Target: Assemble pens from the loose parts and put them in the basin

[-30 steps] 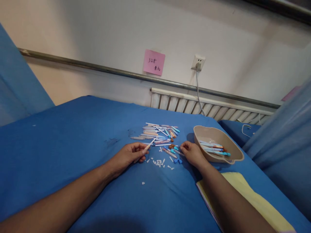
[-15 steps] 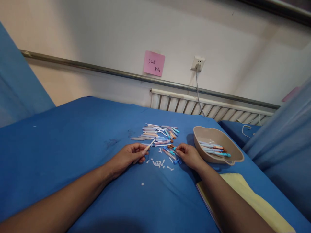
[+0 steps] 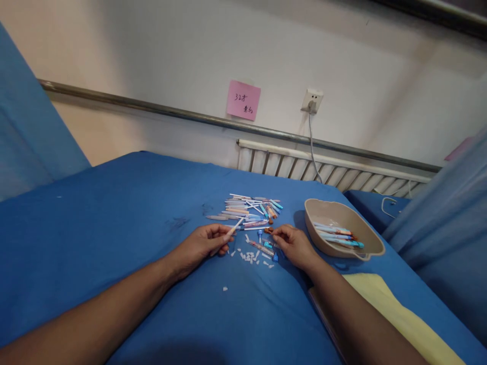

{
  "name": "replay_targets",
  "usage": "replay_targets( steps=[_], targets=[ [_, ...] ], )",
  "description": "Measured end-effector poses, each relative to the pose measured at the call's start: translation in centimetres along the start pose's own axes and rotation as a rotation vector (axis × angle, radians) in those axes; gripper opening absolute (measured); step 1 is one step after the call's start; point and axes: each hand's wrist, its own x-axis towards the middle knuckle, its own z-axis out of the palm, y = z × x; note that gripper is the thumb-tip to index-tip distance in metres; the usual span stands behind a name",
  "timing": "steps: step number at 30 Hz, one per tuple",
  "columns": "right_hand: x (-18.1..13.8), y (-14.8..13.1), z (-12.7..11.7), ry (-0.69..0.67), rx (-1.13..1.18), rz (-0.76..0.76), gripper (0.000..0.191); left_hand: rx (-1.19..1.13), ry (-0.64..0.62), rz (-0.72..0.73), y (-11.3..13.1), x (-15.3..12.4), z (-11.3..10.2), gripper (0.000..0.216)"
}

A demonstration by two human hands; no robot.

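My left hand [image 3: 211,242] is closed around a slim pen part [image 3: 235,227], peach-coloured with a white rod sticking out towards the upper right. My right hand [image 3: 293,244] is closed in a pinch, its fingertips at a small brown pen piece [image 3: 268,230]. Between the hands lie a blue pen piece [image 3: 259,234], a teal piece [image 3: 268,245], another blue piece [image 3: 275,257] and a pinkish clear barrel [image 3: 262,248]. Small white plugs [image 3: 249,257] are scattered just nearer to me. Beyond them spreads a pile of pen barrels and white rods [image 3: 238,208].
A beige basin [image 3: 367,235] at the right holds several assembled-looking pens [image 3: 337,234]. A yellow cloth [image 3: 395,309] lies under my right forearm. The blue-covered surface [image 3: 114,213] meets a wall with a radiator [image 3: 281,165] and a socket [image 3: 312,101]. Blue curtains [image 3: 449,238] hang at both sides.
My right fingers have shifted slightly left, from the teal piece to the brown one. The blue and teal pieces beside them have been moved apart. My left hand keeps its hold.
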Motion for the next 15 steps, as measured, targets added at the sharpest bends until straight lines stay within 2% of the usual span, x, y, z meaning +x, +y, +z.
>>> replay_targets(
  steps=[4, 7, 12, 15],
  targets=[
    [0.17, 0.47, -0.12, 0.102, -0.026, 0.028, 0.020, -0.021, 0.009, -0.023, 0.25, -0.16, 0.11, 0.032],
    [0.16, 0.71, -0.09, 0.126, -0.029, 0.013, 0.024, -0.045, 0.011, -0.032, 0.48, -0.30, 0.16, 0.031],
    [-0.06, 0.47, 0.15, 0.007, -0.024, -0.004, 0.026, -0.055, 0.005, -0.035, 0.52, -0.26, 0.15, 0.028],
    [-0.06, 0.39, 0.23, -0.021, -0.017, -0.018, 0.026, -0.060, 0.002, -0.035, 0.43, -0.19, 0.16, 0.027]
  ],
)
